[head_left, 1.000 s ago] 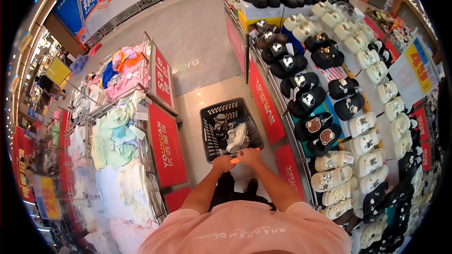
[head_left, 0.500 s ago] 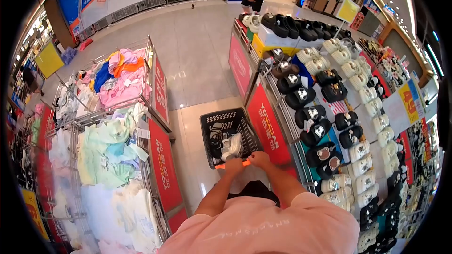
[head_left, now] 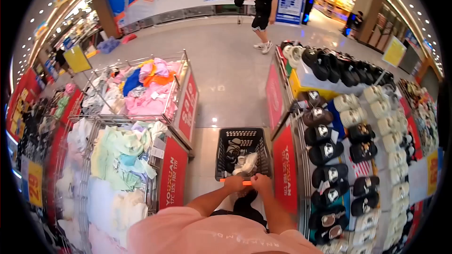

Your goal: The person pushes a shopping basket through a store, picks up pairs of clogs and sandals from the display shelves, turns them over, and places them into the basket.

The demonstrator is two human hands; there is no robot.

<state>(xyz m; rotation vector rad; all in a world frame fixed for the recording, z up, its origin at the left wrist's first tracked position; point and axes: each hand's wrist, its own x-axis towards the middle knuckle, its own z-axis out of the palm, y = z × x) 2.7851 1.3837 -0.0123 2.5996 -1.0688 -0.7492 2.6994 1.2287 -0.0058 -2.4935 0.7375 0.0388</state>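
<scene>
Both my hands are wrapped round the orange handle [head_left: 247, 183] of a black shopping basket [head_left: 221, 148] in front of me. My left hand [head_left: 234, 184] grips its left part, and my right hand [head_left: 262, 183] closes on the right end. Inside the basket lie a whitish bundle [head_left: 246, 163], perhaps shoes or wrapped goods, and some dark footwear-like items [head_left: 231, 154] on the left. How the basket is borne underneath cannot be seen.
On my left, metal bins hold pale clothes [head_left: 123, 148] and pink clothes [head_left: 153, 96]. A rack of black slippers [head_left: 326, 153] and white clogs stands close on the right. Red panels [head_left: 286, 174] flank the tiled aisle. A person in black [head_left: 264, 4] walks ahead.
The view has turned and shifted, so the bins and rack appear farther right. The basket stays before me in both hands. The person in black shows more fully beyond the aisle.
</scene>
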